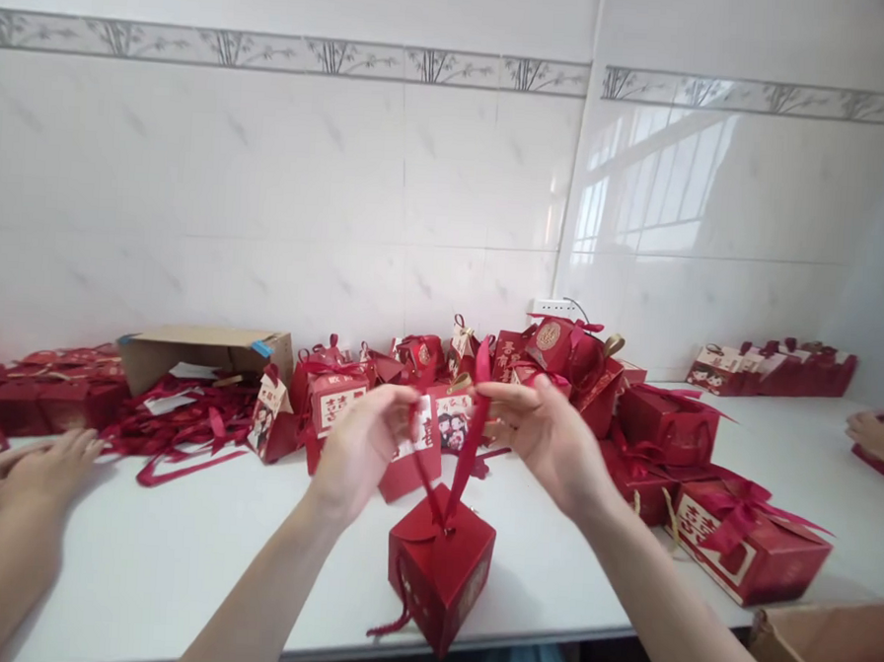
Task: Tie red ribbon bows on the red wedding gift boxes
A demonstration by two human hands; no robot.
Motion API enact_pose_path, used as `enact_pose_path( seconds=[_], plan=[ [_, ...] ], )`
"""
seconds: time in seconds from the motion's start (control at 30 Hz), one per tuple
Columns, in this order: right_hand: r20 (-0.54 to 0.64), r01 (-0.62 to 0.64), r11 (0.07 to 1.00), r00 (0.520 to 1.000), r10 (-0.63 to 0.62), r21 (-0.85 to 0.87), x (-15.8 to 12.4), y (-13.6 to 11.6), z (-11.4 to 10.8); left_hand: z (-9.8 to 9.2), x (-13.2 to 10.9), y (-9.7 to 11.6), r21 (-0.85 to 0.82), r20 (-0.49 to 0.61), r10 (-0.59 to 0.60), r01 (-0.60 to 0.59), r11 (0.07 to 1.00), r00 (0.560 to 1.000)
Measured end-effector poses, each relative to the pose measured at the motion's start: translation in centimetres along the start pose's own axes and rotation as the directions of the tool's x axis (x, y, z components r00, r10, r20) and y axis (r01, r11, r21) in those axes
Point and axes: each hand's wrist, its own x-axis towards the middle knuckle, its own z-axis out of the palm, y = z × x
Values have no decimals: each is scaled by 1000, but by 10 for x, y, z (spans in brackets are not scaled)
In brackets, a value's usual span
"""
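A small red gift box (439,558) with a folded-flap top is at the front edge of the white table, one corner toward me. Dark red ribbon (467,451) rises from its top in two strands. My left hand (369,441) pinches the left strand between thumb and fingers. On the other side, my right hand (544,430) has the right strand between its thumb and fingers, pulled upward. A braided red tassel cord (395,622) hangs at the box's left. I cannot tell whether the box's bottom touches the table.
Behind my hands, finished-looking red gift boxes (560,347) are heaped by the tiled wall. An open cardboard box (204,338) spills red ribbons (186,411) at left. Another person's hands (49,469) rest at far left; a hand (881,438) shows at far right. A carton (803,646) stands lower right.
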Motion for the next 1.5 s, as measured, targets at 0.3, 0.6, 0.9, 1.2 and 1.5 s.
enact_pose_path(
  seconds=[0.3,0.6,0.9,1.2,1.5],
  plan=[
    [-181,-281,898,956,231,-339,-33,-7,-72,-72,-50,6,548,-245,-151,265,793,958],
    [-62,-176,206,883,465,-963,-43,45,-35,-21,-100,-53,965,-209,-257,241,103,944],
    [-8,-451,491,742,670,-745,-56,55,-48,-42,-72,-52,922,-208,-322,295,250,924],
    [74,-632,729,740,668,-264,-72,69,-47,-49,-74,-56,885,-111,-414,279,373,904],
    [52,-688,688,697,715,-228,-80,67,-40,-51,-81,-53,778,-137,-428,365,512,893]
  ],
)
